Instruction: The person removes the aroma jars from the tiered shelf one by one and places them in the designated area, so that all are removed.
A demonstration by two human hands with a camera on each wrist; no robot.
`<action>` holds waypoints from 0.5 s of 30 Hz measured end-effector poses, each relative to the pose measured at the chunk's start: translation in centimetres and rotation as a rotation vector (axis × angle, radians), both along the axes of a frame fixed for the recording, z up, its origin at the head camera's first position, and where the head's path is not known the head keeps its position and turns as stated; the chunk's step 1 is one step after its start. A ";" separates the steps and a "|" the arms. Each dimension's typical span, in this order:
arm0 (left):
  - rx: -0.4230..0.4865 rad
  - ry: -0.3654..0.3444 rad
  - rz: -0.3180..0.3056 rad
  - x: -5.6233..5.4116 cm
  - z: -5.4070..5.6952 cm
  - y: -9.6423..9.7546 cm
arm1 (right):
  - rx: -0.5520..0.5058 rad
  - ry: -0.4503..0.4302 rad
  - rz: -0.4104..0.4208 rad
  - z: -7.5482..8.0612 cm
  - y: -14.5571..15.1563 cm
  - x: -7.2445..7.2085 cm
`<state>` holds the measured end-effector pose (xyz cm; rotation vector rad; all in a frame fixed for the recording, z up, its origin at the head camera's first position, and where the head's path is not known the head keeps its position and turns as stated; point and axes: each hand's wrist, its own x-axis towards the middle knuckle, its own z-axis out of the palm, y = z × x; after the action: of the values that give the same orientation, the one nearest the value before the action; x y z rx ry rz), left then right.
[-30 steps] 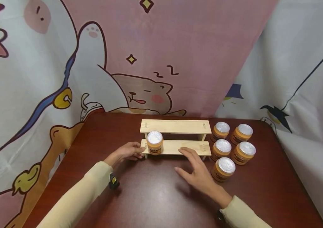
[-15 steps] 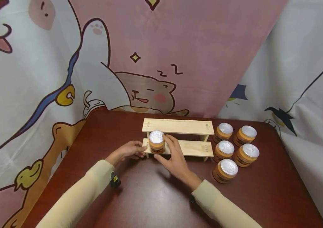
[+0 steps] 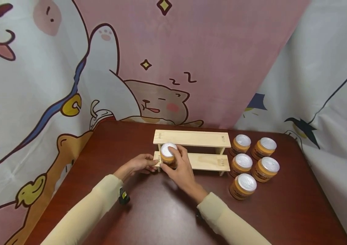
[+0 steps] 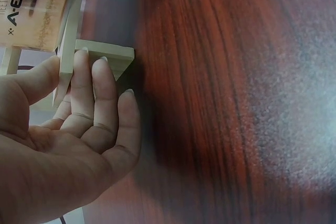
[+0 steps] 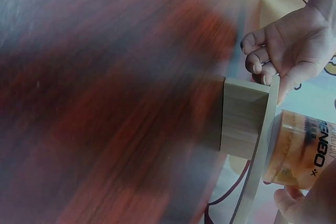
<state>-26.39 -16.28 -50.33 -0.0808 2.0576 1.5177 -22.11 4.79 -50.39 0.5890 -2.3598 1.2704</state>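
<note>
An orange-labelled jar point(image 3: 168, 150) with a silver lid stands upright at the left end of the lower board of a two-tier wooden shelf point(image 3: 208, 161). My right hand point(image 3: 182, 172) holds this jar, thumb at the front and fingers round its right side. In the right wrist view the jar point(image 5: 299, 148) sits against the board, my right hand point(image 5: 315, 198) at its lower edge. My left hand point(image 3: 138, 164) pinches the board's left end. The left wrist view shows the thumb point(image 4: 44, 77) on the jar's side of the board and the fingers curled beneath.
Right of the shelf several more jars point(image 3: 242, 186) with silver lids are grouped on the dark red table point(image 3: 149, 211). The shelf's upper board point(image 3: 192, 137) rises behind the held jar. A printed cloth point(image 3: 210, 61) hangs behind the table and along its sides.
My right hand has moved left from over the middle of the lower board and now grips the jar. My left hand keeps its hold on the board's end. The head view has shifted slightly.
</note>
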 end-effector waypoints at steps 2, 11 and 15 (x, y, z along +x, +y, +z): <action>0.003 0.004 -0.002 0.0 -0.1 0.0 | -0.005 -0.003 -0.009 -0.1 -0.2 0.0; 0.001 0.004 -0.004 0.2 -0.1 0.0 | -0.015 -0.035 -0.030 -0.1 -0.7 -0.1; 0.004 0.006 -0.008 0.1 0.0 0.0 | -0.018 -0.034 -0.039 -0.1 -0.8 -0.3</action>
<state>-26.30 -16.30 -50.33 -0.0666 2.0572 1.5185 -22.41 3.94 -50.46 0.5177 -2.3727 1.2931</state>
